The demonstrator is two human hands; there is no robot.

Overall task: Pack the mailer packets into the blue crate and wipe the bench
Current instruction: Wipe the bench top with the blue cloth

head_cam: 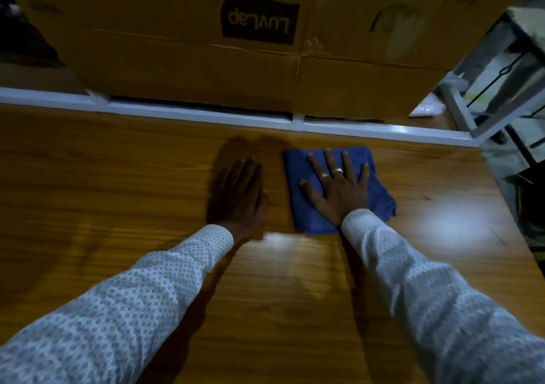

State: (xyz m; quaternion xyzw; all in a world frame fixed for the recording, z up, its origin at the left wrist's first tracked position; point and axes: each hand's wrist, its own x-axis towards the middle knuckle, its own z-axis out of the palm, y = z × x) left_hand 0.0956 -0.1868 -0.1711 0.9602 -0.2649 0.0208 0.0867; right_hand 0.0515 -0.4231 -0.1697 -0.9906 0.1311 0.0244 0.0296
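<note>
Currently, status from the fingers out:
right fingers (pixel 329 159): straight, spread wide, flat on top of the cloth, nothing gripped; two rings on them
right hand (pixel 339 190): palm down, pressing the blue cloth (pixel 380 200) against the bench (pixel 147 177)
blue cloth: folded, lying flat near the bench's far edge, sticking out around my hand on every side
left fingers (pixel 244 167): straight, close together, lying flat on bare wood
left hand (pixel 240 195): palm down on the bench just beside the cloth's left edge; can't tell if it touches the cloth; it's in shadow
sleeves (pixel 141 295): white with a small printed pattern, both arms reaching forward
bench: wood-grain top, white rail (pixel 206 115) along the far edge
cardboard boxes (pixel 177 44): stacked behind the rail, "LuvLap" logo printed upside down
mailer packets, blue crate: out of frame
</note>
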